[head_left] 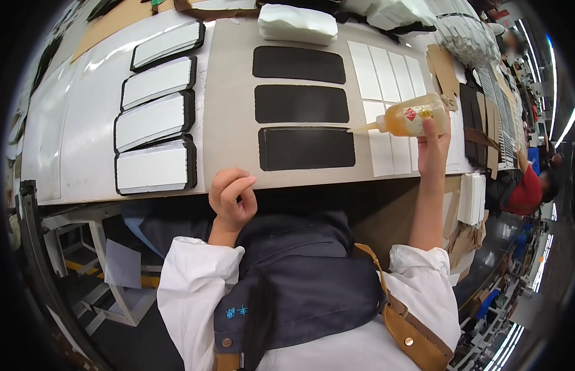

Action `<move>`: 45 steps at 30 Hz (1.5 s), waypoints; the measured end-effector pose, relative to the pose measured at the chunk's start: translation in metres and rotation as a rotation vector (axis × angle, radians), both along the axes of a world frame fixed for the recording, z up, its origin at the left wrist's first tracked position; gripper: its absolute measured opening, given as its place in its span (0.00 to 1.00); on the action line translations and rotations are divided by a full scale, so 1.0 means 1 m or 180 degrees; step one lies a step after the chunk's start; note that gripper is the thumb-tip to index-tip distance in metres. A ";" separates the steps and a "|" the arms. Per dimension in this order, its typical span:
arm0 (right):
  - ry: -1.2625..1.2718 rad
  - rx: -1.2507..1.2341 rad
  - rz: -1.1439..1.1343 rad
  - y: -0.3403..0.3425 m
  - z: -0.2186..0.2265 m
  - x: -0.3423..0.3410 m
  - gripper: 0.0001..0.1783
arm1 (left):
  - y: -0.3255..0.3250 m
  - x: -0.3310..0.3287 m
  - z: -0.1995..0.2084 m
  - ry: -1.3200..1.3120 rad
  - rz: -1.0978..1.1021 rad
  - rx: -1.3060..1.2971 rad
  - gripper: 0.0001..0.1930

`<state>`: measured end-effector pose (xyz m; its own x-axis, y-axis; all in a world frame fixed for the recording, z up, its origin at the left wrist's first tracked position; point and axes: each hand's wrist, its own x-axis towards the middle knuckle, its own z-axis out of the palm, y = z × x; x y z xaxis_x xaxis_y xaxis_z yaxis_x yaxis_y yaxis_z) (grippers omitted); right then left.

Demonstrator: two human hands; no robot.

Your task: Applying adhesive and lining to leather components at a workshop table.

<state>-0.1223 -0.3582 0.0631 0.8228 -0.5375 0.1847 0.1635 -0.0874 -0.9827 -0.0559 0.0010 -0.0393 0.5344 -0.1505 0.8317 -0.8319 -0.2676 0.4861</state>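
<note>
Head view: my right hand (pixel 433 143) grasps the glue bottle (pixel 413 116) laid sideways, nozzle at the nearest of 3 black panels (pixel 306 148), reaching its edge. My left hand (pixel 232 196) rests loosely curled, holding nothing, at the board (pixel 233 111) edge.

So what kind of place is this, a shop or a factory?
Likely a factory assembly bench. The right hand tips a glue bottle at black panels laid in a row, finished white-faced pieces lie alongside, and card stacks wait nearby.
</note>
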 end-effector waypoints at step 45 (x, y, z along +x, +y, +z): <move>-0.0516 -0.1081 -0.1230 0.119 -0.044 -0.118 0.42 | 0.001 -0.002 0.000 -0.0188 0.0083 0.0396 0.13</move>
